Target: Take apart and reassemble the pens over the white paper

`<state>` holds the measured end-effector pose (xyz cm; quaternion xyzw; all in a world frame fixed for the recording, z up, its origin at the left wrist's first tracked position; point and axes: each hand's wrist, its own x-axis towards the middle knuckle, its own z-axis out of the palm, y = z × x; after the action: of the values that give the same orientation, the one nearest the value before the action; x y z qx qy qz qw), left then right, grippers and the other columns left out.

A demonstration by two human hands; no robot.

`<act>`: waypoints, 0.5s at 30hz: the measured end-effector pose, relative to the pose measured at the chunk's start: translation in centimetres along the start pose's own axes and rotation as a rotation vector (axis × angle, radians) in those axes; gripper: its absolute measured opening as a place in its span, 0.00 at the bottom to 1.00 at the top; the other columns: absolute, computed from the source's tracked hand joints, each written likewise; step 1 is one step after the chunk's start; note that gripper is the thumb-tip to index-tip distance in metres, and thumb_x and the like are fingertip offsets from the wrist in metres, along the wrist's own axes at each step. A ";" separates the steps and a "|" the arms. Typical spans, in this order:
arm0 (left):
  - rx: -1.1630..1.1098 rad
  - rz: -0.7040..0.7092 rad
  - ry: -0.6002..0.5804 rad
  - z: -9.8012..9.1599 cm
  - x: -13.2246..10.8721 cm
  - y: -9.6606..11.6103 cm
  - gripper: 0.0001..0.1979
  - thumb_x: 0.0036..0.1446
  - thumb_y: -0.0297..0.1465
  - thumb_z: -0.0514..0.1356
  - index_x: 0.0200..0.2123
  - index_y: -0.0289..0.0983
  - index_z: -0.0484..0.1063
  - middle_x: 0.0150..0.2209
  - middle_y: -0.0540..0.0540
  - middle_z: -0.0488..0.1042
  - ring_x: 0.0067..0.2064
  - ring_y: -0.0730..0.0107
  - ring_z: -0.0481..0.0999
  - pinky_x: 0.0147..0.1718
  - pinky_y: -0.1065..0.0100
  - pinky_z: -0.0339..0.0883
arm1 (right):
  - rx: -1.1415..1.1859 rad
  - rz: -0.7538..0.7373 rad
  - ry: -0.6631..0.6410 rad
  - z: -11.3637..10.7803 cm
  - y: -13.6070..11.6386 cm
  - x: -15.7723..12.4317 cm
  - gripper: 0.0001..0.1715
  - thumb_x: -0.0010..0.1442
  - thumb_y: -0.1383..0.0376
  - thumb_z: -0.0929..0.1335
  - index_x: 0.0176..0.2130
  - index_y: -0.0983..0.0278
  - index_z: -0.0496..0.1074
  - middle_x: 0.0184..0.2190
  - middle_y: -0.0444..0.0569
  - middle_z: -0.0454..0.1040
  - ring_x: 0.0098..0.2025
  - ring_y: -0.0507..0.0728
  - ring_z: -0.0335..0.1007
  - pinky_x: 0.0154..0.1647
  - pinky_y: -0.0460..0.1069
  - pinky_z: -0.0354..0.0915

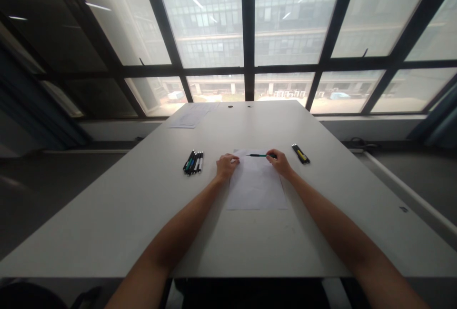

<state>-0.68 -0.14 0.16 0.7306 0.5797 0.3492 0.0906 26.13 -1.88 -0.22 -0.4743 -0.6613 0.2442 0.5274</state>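
Pen [257, 155], one, dark with green barrel: gripped in right hand [279, 162], tip pointing at left hand [227, 165], over the paper [257, 190]. Left hand narrow, fingers curled together at paper's upper left part; can't tell if it pinches anything. Paper looks like one sheet, running from between both hands back toward the body. Left pen cluster [193, 162]: left of left hand, at least five, overlapping, exact count unclear. Right pen cluster [301, 154]: just right of right hand, several, yellow on one.
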 end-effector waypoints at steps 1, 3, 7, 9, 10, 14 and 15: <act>-0.004 0.004 0.014 0.0 0.0 0.1 0.06 0.55 0.34 0.63 0.35 0.44 0.81 0.39 0.47 0.79 0.40 0.62 0.75 0.44 0.62 0.66 | -0.006 -0.001 -0.005 0.0 -0.1 0.0 0.11 0.53 0.58 0.67 0.32 0.64 0.73 0.27 0.47 0.73 0.30 0.55 0.66 0.32 0.49 0.63; -0.026 0.023 0.049 -0.2 -0.1 0.4 0.09 0.59 0.36 0.60 0.36 0.43 0.80 0.39 0.46 0.79 0.41 0.62 0.75 0.46 0.61 0.65 | -0.015 0.002 -0.016 0.1 -0.2 -0.1 0.11 0.53 0.58 0.67 0.32 0.64 0.73 0.27 0.47 0.73 0.30 0.56 0.67 0.31 0.49 0.63; -0.097 0.136 0.080 -0.6 -0.4 1.2 0.10 0.61 0.37 0.59 0.39 0.43 0.79 0.40 0.46 0.79 0.44 0.61 0.74 0.49 0.60 0.64 | -0.024 0.006 -0.040 0.2 -0.5 -0.2 0.12 0.52 0.58 0.67 0.32 0.64 0.73 0.28 0.49 0.75 0.32 0.56 0.69 0.30 0.49 0.63; -0.116 0.209 0.067 -0.7 -0.6 1.5 0.09 0.59 0.38 0.62 0.41 0.43 0.79 0.41 0.46 0.78 0.45 0.61 0.73 0.50 0.60 0.63 | -0.029 0.003 -0.048 0.3 -0.5 -0.2 0.11 0.53 0.58 0.67 0.32 0.64 0.73 0.28 0.49 0.75 0.32 0.56 0.69 0.30 0.48 0.63; -0.122 0.239 0.058 -0.7 -0.6 1.6 0.10 0.58 0.38 0.63 0.41 0.44 0.79 0.42 0.46 0.78 0.46 0.60 0.73 0.50 0.60 0.63 | -0.030 0.001 -0.051 0.3 -0.6 -0.3 0.11 0.53 0.59 0.67 0.32 0.64 0.73 0.28 0.49 0.75 0.32 0.56 0.69 0.30 0.48 0.63; -0.127 0.290 0.032 -0.7 -0.7 1.7 0.12 0.53 0.38 0.67 0.41 0.45 0.80 0.42 0.46 0.78 0.46 0.60 0.72 0.50 0.59 0.62 | -0.033 -0.006 -0.069 0.3 -0.8 -0.3 0.10 0.53 0.59 0.67 0.32 0.64 0.73 0.28 0.49 0.74 0.32 0.56 0.69 0.30 0.49 0.64; -0.123 0.292 0.027 -0.7 -0.7 1.7 0.12 0.52 0.38 0.68 0.41 0.46 0.80 0.41 0.46 0.78 0.46 0.60 0.72 0.50 0.59 0.62 | -0.034 -0.008 -0.075 0.4 -0.8 -0.4 0.10 0.53 0.60 0.67 0.32 0.64 0.73 0.28 0.49 0.74 0.32 0.57 0.69 0.30 0.49 0.64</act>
<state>0.20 -1.54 1.32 0.7954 0.4458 0.4035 0.0757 25.48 -2.50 0.19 -0.4713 -0.6864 0.2483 0.4950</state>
